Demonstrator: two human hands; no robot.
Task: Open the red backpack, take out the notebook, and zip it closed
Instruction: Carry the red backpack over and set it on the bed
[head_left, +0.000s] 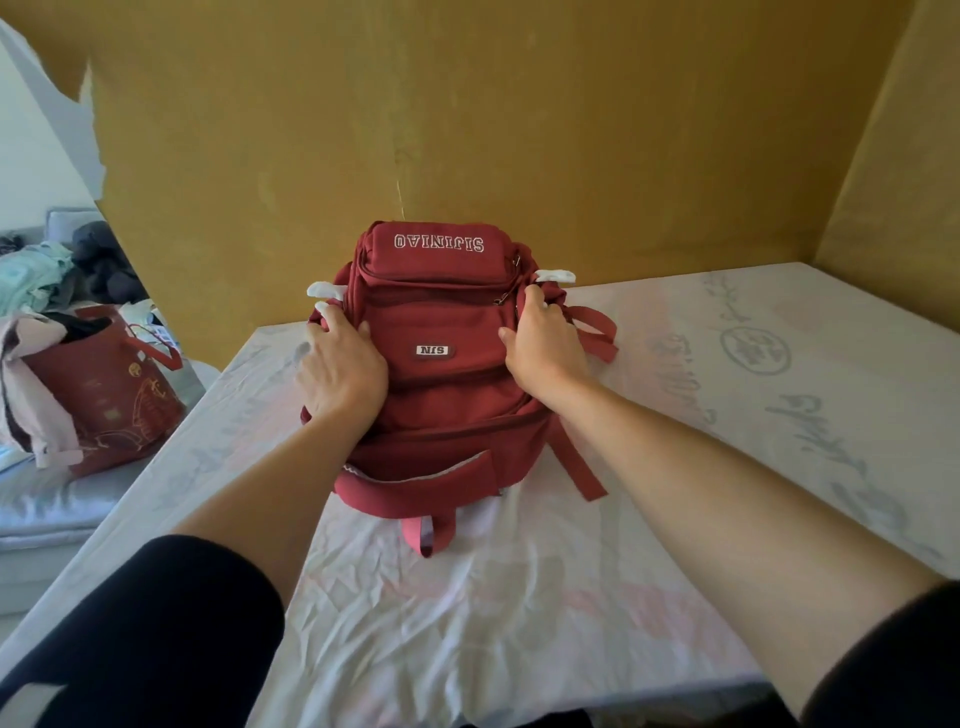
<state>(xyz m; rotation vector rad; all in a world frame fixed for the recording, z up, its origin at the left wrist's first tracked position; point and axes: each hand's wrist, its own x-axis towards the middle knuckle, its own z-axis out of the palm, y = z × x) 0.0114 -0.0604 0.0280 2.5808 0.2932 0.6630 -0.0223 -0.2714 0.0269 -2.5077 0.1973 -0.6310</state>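
Observation:
The red backpack (447, 374) lies on the mattress with its front face up and its top end toward me; white lettering on it reads upside down. All the zips that I can see look closed. My left hand (340, 371) presses on the bag's left side, fingers curled over the edge. My right hand (543, 343) grips the right side near a red strap (597, 332). The top handle loop (431, 530) points toward me. No notebook is in view.
The bag lies on a pale printed mattress (727, 395) set against a mustard-yellow wall (467, 130). To the left, on a lower bed, stands a red shopping bag (109, 395) stuffed with clothes, with more clothes (41, 280) piled behind it.

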